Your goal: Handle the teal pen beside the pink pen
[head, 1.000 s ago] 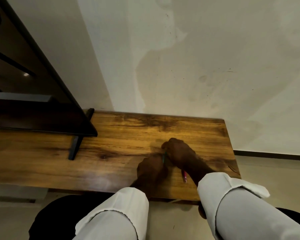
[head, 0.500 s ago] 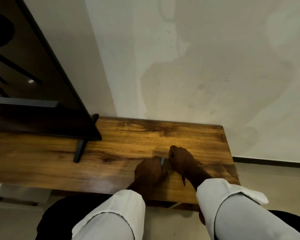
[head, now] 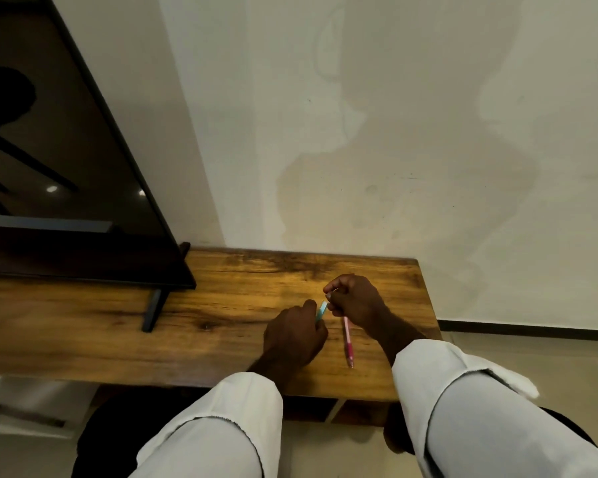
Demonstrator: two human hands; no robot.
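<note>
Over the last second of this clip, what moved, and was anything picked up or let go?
The hands have drawn slightly apart: earlier they met over the blue pen, now a small gap shows. The left hand grips the blue pen; the right hand is curled just beyond its tip, contents unclear. The pink pen, earlier mostly hidden by the right wrist, lies in plain view on the wooden table. The dark screen is unchanged.

L hand (head: 292, 334) curled, R hand (head: 354, 301) fisted, fingertips nearly touching

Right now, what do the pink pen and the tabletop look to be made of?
Pink pen: probably plastic, smooth pink barrel with a slight sheen. Tabletop: wood or wood-look laminate, with brown grain, dark knots and a satin glare; I cannot tell which.
</note>
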